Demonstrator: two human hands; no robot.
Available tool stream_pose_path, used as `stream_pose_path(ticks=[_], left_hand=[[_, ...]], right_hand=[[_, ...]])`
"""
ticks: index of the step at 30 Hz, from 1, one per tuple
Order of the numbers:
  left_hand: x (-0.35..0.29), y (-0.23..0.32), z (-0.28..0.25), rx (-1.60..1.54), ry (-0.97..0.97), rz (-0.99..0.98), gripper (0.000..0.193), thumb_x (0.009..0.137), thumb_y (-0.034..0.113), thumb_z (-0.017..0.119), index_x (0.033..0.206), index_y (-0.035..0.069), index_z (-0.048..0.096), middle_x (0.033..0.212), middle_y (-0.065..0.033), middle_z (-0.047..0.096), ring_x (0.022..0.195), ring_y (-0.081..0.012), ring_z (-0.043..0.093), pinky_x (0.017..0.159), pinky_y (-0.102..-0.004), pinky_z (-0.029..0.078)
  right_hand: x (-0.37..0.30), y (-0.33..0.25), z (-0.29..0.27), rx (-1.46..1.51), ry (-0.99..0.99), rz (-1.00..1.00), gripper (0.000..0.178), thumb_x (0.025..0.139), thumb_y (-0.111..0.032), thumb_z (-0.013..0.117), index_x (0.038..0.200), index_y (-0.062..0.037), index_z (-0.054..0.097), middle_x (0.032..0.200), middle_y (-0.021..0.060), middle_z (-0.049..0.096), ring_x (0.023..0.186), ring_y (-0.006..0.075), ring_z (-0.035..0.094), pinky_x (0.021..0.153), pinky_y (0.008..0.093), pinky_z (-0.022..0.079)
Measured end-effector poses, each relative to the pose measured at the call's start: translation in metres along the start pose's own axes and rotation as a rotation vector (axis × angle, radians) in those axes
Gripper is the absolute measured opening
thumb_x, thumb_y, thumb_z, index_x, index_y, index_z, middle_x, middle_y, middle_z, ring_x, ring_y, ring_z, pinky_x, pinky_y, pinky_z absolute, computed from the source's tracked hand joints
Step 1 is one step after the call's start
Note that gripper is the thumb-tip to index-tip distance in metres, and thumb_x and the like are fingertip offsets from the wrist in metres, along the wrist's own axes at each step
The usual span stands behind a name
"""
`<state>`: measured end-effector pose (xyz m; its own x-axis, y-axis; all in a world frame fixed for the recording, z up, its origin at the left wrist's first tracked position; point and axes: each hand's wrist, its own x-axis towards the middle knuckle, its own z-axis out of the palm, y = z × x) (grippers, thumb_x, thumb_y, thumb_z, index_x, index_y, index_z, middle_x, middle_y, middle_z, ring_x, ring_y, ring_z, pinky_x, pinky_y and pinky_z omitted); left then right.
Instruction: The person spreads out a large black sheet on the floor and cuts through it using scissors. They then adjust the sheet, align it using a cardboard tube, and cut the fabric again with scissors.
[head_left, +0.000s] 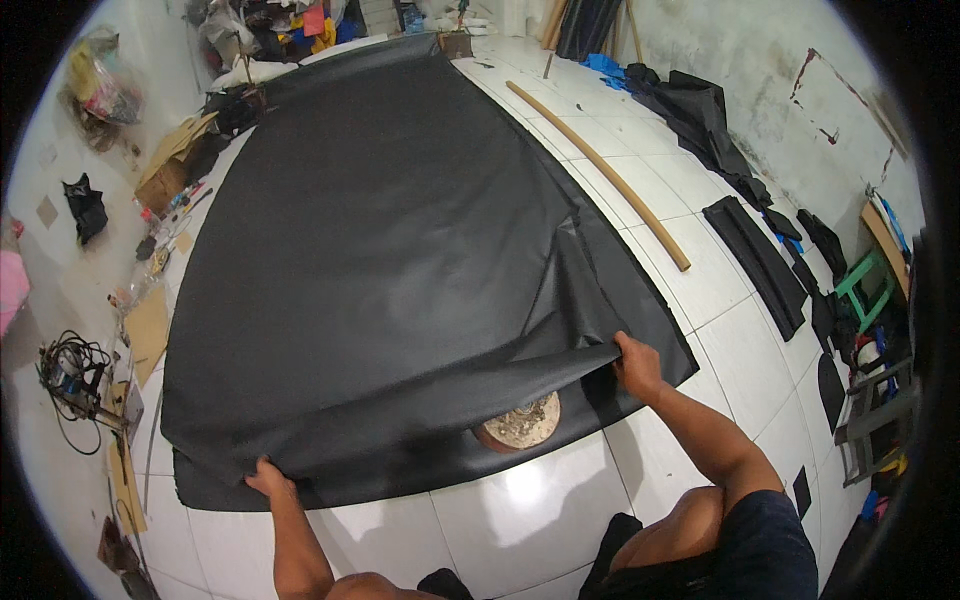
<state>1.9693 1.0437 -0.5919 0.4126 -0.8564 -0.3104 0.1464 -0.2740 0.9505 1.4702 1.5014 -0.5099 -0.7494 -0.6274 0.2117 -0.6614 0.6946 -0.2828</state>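
A large sheet of black leather-like material (370, 230) is spread over the tiled floor, with at least one more black layer (400, 470) under its near edge. My left hand (270, 480) pinches the top sheet at the near left. At the near right, my right hand (637, 365) grips the same sheet's edge and holds it raised, so folds run up from there. A round, worn, pale disc-shaped weight (522, 423) sits on the lower layer, partly covered by the lifted edge between my hands.
A long cardboard tube (600, 170) lies right of the sheet. Black offcuts (758, 262) and a green plastic stool (868, 288) stand along the right wall. Cardboard pieces (148, 335) and a cabled machine (75, 375) are on the left. A block (456, 45) rests at the far edge.
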Motion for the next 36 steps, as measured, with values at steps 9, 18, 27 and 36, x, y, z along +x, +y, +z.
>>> stream_pose_path(ticks=[9,18,27,36], left_hand=[[-0.054,-0.058,0.004,0.042,-0.318,-0.341,0.069,0.085,0.032,0.072,0.135,0.007,0.033,0.129,-0.0148,0.048,0.107,-0.0285,0.055,0.082,-0.0407,0.051],[-0.072,-0.064,0.006,0.005,-0.446,-0.419,0.067,0.084,0.039,0.072,0.134,0.012,0.038,0.126,-0.0089,0.050,0.100,-0.0233,0.057,0.074,-0.0335,0.051],[-0.124,-0.056,0.012,-0.041,-0.839,-0.622,0.064,0.083,0.051,0.067,0.122,0.004,0.049,0.110,-0.0117,0.057,0.100,-0.0267,0.059,0.088,-0.0406,0.051],[-0.129,-0.061,0.019,0.172,-0.844,-0.456,0.068,0.087,0.054,0.061,0.124,0.000,0.043,0.101,-0.0124,0.057,0.087,-0.0286,0.062,0.080,-0.0413,0.054]], right_hand=[[0.040,0.082,0.004,-0.471,0.134,0.105,0.014,0.085,-0.010,0.051,0.096,-0.0122,0.060,0.092,0.0093,0.066,0.096,0.0297,0.063,0.087,0.0488,0.042],[-0.007,0.047,-0.008,-0.460,0.092,0.181,0.043,0.079,-0.026,0.067,0.116,-0.0081,0.053,0.128,0.0208,0.046,0.115,0.0384,0.049,0.087,0.0490,0.044],[-0.035,-0.129,-0.010,-0.001,-0.402,-0.399,0.053,0.088,-0.049,0.057,0.110,-0.0019,0.052,0.095,0.0212,0.065,0.093,0.0374,0.064,0.076,0.0490,0.051],[-0.020,-0.133,0.009,0.105,-0.442,-0.542,0.035,0.087,-0.037,0.058,0.105,-0.0100,0.046,0.077,0.0187,0.064,0.074,0.0381,0.065,0.063,0.0508,0.051]])
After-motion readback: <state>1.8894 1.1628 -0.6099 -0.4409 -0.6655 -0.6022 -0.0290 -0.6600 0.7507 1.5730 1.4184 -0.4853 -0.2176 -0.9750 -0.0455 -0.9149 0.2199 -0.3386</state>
